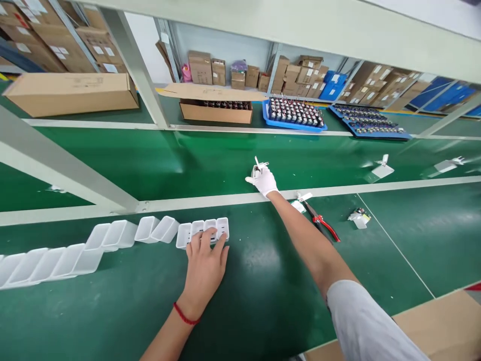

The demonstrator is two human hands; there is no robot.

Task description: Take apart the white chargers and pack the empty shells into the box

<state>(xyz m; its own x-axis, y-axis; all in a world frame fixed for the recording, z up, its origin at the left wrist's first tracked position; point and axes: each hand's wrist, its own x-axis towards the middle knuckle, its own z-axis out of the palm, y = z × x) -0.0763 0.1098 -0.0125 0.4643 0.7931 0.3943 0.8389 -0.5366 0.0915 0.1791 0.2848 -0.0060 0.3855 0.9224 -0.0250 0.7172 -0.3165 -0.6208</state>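
My bare left hand [206, 263], with a red string around its wrist, reaches over a short row of small white plastic boxes [184, 234]. Its fingers are bent and apart, and the fingertips touch the boxes; dark slots show in their bottoms. On the far green belt, my right hand [266, 181] in a white glove closes around a small white plastic part [257, 172] with thin pieces sticking up. The glove covers much of that part. Further left, more empty-looking white boxes [122, 234] stand in a line on the near green surface.
Red-handled pliers [323, 223] lie right of my right forearm, beside a small white part [299, 205]. Another small assembly [359, 218] lies further right. White parts [383, 169] sit along the belt [210, 160]. Behind stand a blue tray [295, 113] and an open carton [216, 113]. A metal post [63, 160] rises at left.
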